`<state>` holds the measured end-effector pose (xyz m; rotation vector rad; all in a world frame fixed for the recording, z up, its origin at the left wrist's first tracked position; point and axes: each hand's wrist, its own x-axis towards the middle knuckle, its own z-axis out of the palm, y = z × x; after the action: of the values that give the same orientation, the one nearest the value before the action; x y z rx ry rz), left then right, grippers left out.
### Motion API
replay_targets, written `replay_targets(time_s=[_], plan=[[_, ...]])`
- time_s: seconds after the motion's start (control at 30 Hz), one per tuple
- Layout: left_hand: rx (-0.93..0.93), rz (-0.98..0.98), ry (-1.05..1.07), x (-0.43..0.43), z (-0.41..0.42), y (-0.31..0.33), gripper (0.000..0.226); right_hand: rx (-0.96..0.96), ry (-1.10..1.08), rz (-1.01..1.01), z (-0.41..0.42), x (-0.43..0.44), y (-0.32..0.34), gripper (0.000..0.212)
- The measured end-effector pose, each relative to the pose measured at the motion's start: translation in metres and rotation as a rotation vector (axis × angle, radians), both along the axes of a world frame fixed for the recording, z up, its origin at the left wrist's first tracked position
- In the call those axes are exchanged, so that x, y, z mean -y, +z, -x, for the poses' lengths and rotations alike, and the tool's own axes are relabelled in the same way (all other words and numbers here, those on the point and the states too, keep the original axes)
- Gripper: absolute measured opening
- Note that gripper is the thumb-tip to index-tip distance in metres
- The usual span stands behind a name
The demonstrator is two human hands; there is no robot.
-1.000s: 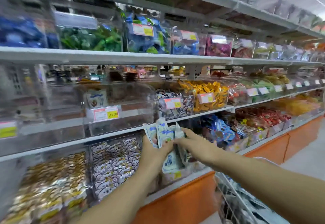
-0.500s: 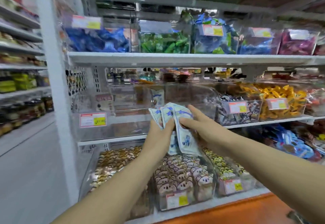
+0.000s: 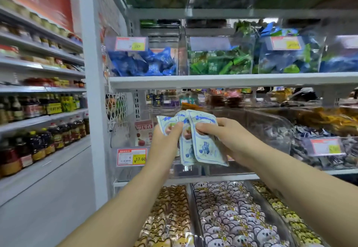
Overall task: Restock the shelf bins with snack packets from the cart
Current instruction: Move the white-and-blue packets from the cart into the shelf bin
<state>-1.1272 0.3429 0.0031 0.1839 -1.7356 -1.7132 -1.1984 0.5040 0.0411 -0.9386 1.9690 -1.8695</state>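
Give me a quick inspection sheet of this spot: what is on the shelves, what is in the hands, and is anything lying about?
Surface: white shelf rows carrying clear bins; the bin behind the hands looks nearly empty.
Job's things: a fan of pale, blue-printed snack packets, held up in front of that bin.
Clutter: nothing seen.
Grips: left hand and right hand both pinch the packets.
Cables: nothing seen.
Surroundings: blue packets and green packets in bins above, animal-face sweets in bins below, bottles on the aisle shelves to the left.
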Motion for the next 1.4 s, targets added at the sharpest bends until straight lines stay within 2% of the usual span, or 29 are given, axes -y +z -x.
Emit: replay_targets(time_s=[0.07,0.13,0.2,0.23,0.3,0.37,0.53,0.6,0.67,0.7,0.73,0.8,0.83,0.9,1.03,1.13,1.2,1.23,1.3,1.33,1.37,1.4], plan=[[-0.001,-0.035,0.018,0.013,-0.008,0.0,0.057,0.001,0.01,0.023,0.001,0.016,0.003,0.046],[0.022,-0.026,0.064,0.024,-0.016,0.001,0.06,-0.01,0.021,0.027,0.001,0.03,0.005,0.056],[0.074,-0.03,0.1,0.034,-0.021,0.0,0.076,-0.001,0.043,0.04,-0.001,0.041,0.009,0.044],[0.099,-0.024,0.126,0.038,-0.024,-0.001,0.075,0.023,0.051,0.054,-0.001,0.045,0.011,0.037],[0.112,0.002,0.167,0.04,-0.03,0.0,0.054,0.076,0.052,0.068,0.0,0.049,0.014,0.034],[0.127,0.012,0.174,0.038,-0.033,0.002,0.046,0.102,0.053,0.063,0.005,0.052,0.015,0.035],[0.13,0.113,0.185,0.042,-0.007,0.005,0.081,0.133,0.076,0.018,0.01,0.051,0.01,0.035],[0.12,0.168,0.18,0.035,0.0,0.011,0.071,0.161,0.098,0.031,0.01,0.049,0.011,0.03],[0.097,0.212,0.186,0.026,0.003,0.015,0.049,0.265,0.139,0.072,0.011,0.046,0.012,0.03],[0.089,0.228,0.201,0.023,0.006,0.016,0.047,0.318,0.15,0.092,0.013,0.044,0.013,0.036],[0.093,0.239,0.225,0.022,0.008,0.015,0.054,0.356,0.156,0.103,0.015,0.042,0.013,0.045],[0.104,0.237,0.248,0.022,0.011,0.012,0.068,0.369,0.165,0.094,0.019,0.039,0.013,0.063],[0.107,0.236,0.242,0.025,0.014,0.01,0.069,0.355,0.173,0.074,0.021,0.038,0.014,0.064],[0.114,0.197,0.233,0.025,0.013,0.008,0.067,0.34,0.195,0.034,0.021,0.033,0.016,0.058],[0.128,0.154,0.258,0.015,0.016,0.014,0.069,0.37,0.205,0.044,0.034,0.018,0.019,0.032],[0.161,0.162,0.251,0.006,0.025,0.022,0.054,0.418,0.101,0.104,0.058,0.003,0.021,0.026],[0.172,0.167,0.251,0.002,0.034,0.027,0.046,0.425,0.015,0.154,0.084,-0.003,0.021,0.033],[0.181,0.171,0.256,0.0,0.038,0.029,0.045,0.418,-0.03,0.178,0.097,-0.005,0.021,0.046],[0.173,0.154,0.26,-0.002,0.048,0.033,0.038,0.367,-0.144,0.204,0.129,-0.004,0.019,0.086],[0.16,0.136,0.257,-0.001,0.054,0.034,0.032,0.341,-0.174,0.197,0.144,-0.002,0.018,0.096],[0.152,0.122,0.254,0.001,0.063,0.034,0.027,0.31,-0.211,0.175,0.162,0.003,0.015,0.093],[0.142,0.11,0.244,0.003,0.071,0.034,0.023,0.264,-0.248,0.127,0.167,0.005,0.016,0.081]])
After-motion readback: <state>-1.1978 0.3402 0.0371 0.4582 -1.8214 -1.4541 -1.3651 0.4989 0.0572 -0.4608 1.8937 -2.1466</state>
